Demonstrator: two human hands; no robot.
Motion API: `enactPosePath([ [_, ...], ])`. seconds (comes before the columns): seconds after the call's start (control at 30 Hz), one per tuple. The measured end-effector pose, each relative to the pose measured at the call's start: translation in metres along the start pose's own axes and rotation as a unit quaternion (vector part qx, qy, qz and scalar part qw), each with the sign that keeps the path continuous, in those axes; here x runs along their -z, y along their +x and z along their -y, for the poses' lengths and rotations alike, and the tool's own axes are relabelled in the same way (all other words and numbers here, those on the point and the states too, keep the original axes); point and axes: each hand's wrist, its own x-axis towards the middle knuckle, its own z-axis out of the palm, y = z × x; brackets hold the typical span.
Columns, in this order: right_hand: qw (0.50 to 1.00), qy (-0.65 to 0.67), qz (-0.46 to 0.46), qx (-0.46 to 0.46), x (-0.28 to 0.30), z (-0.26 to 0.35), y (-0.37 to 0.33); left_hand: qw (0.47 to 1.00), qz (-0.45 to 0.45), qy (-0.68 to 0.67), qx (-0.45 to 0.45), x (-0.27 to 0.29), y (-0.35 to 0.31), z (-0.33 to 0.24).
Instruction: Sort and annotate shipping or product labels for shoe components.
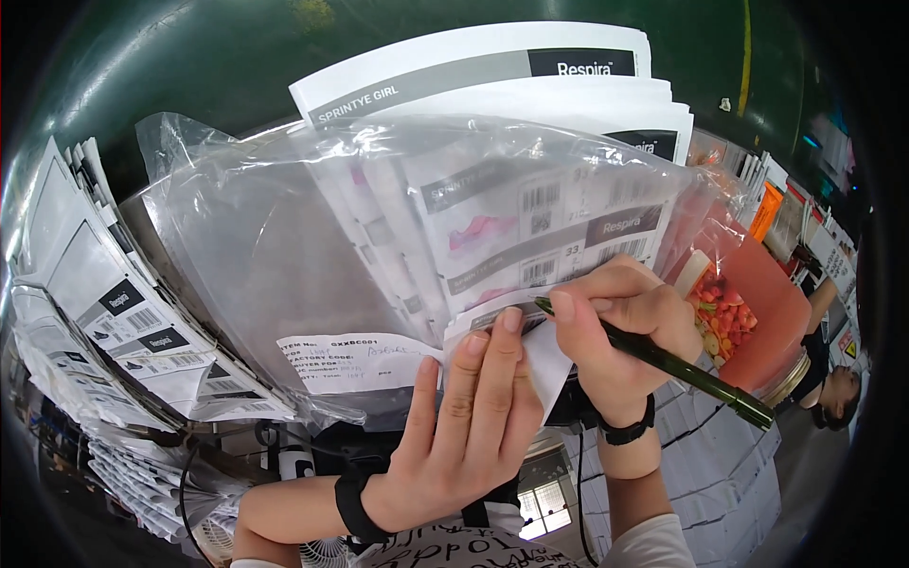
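Beneath the extended, slightly parted fingers of the left hand (469,417), a small white paper slip (550,364) is held down over a clear plastic bag (251,237) of printed white sheets (454,62). Just right of these fingertips is placed the tip of a glossy dark-green pen (686,367), pinched between thumb and fingers of the right hand (632,331), its long axis slanted down and rightward.
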Motion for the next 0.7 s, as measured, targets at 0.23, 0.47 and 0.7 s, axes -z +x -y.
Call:
enactPosePath([
  [0.23, 1.000, 0.001, -0.019, 0.025, -0.005, -0.005, 0.000, 1.000, 0.000, -0.021, -0.019, -0.002, 0.000, -0.001],
  [0.47, 1.000, -0.025, 0.006, -0.012, -0.002, -0.007, -0.003, 1.000, 0.003, -0.019, -0.018, -0.001, 0.002, -0.001],
  [0.7, 1.000, -0.001, -0.015, 0.022, -0.003, -0.007, 0.000, 1.000, -0.009, -0.005, -0.005, -0.002, 0.002, -0.003],
])
